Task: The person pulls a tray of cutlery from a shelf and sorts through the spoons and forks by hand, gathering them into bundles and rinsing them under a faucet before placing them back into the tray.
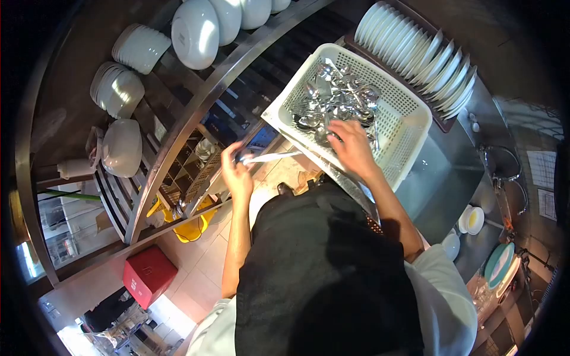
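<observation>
A white perforated plastic basket holds a heap of metal cutlery, spoons among it, piled mostly at its left side. My right hand is over the basket's near side, its fingers curled at the edge of the heap around a piece of cutlery. To the left, outside the basket, my left hand is raised with its fingers closed on long silver cutlery. This is smeared by motion and points right toward the basket's near corner; its exact kind cannot be made out.
White plates stand in a row in a brown rack behind the basket. A steel sink lies to the right. Stacked white bowls fill a metal shelf at left. Below are a yellow container and a red box.
</observation>
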### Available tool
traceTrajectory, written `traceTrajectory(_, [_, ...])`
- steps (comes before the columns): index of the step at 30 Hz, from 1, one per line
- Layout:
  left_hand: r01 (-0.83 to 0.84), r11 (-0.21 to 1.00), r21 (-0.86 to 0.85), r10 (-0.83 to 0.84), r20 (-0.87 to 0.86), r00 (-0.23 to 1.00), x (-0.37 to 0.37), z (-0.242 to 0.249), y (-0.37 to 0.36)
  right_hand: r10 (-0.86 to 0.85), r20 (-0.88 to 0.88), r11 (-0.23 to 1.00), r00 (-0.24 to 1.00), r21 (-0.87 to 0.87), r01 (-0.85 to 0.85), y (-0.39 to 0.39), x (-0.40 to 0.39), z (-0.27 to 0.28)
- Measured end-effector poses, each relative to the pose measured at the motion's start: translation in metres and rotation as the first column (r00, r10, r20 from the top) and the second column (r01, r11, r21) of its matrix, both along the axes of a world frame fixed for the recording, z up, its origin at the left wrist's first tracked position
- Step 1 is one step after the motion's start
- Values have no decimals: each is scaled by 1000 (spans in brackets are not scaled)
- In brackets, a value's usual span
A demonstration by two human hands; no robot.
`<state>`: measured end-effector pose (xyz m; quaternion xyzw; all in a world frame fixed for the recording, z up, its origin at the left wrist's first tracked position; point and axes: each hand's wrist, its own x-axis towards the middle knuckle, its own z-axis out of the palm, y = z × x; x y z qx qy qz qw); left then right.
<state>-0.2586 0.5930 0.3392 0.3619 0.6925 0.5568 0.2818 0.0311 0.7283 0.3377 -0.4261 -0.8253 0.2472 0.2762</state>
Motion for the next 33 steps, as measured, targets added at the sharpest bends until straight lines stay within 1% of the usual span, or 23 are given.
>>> traceTrajectory(1, [-123, 992, 13, 122, 42, 992, -17, -21, -23, 0, 101, 1000, 995, 8, -1, -10, 13, -14])
traceTrajectory(2, [-334, 941, -61, 339, 98, 936, -28, -39, -41, 3, 126, 1000, 992, 3, -4, -21, 25, -20])
traceTrajectory(3, [-437, 898, -58, 438, 237, 867, -42, -53, -62, 34, 136, 999, 990, -2, -34, -32, 28, -26])
traceTrajectory(4, [-546, 824, -148, 549, 441, 710, -55, -59, -82, 16, 78, 1000, 997, -16, -15, -42, 29, -32])
traceTrajectory(5, [-626, 739, -250, 625, 600, 499, -72, -64, -103, -2, 13, 999, 1000, -47, 3, -54, 24, -35])
traceTrajectory(7, [-559, 821, -112, 419, 783, 459, -114, -99, -150, -134, 177, 974, 975, -159, 163, -68, 9, -20])
traceTrajectory(8, [-662, 736, -143, 553, 690, 466, -111, -81, -149, -155, 174, 974, 972, -136, 180, -67, 4, -19])
traceTrajectory(9, [-655, 754, -55, 532, 636, 559, -123, -89, -161, -185, 175, 973, 967, -107, 206, -67, 2, -19])
traceTrajectory(11, [-750, 660, -45, 693, 422, 584, -126, -60, -156, -235, 237, 949, 943, -154, 275, -66, -1, -23])
traceTrajectory(13, [-720, 685, 109, 684, 243, 688, -164, -71, -169, -250, 218, 921, 943, -246, 301, -61, 2, -29])
traceTrajectory(14, [-735, 660, 158, 734, 73, 675, -191, -82, -174, -257, 244, 920, 935, -235, 314, -60, 0, -30])
traceTrajectory(15, [-711, 692, 125, 716, 0, 698, -197, -66, -171, -275, 275, 913, 921, -225, 339, -61, 2, -31])
traceTrajectory(16, [-695, 719, 17, 695, -42, 718, -205, -51, -171, -295, 304, 895, 906, -245, 374, -65, 3, -25])
traceTrajectory(17, [-735, 678, -3, 719, -205, 664, -218, -49, -170, -325, 329, 876, 887, -250, 413, -65, -3, -18])
traceTrajectory(19, [-660, 741, 126, 660, -318, 681, -232, -41, -173, -355, 346, 844, 868, -282, 457, -63, -8, -18])
traceTrajectory(21, [-742, 667, 60, 700, -392, 597, -294, -67, -207, -411, 374, 838, 831, -202, 506, -66, -9, -24])
traceTrajectory(23, [-726, 680, -98, 702, -196, 684, -307, -40, -192, -419, 429, 802, 800, -237, 548, -61, -7, -26])
traceTrajectory(25, [-796, 596, -107, 802, 35, 596, -378, -65, -194, -415, 489, 778, 767, -246, 578, -66, -6, -30])
traceTrajectory(26, [-795, 597, -111, 802, 37, 597, -419, -88, -202, -428, 480, 777, 766, -238, 583, -65, -5, -31])
traceTrajectory(28, [-516, 803, -299, 541, 1, 841, -443, -93, -192, -422, 490, 772, 763, -248, 585, -62, -6, -28])
traceTrajectory(29, [-544, 710, -448, 549, -133, 825, -447, -102, -193, -424, 488, 774, 762, -242, 585, -63, -9, -26])
traceTrajectory(31, [-421, 739, -526, 510, 29, 859, -462, -115, -182, -423, 485, 756, 765, -276, 593, -63, -12, -18])
traceTrajectory(33, [-356, 780, -515, 482, 130, 866, -477, -123, -175, -427, 428, 779, 796, -274, 565, -61, -6, -30])
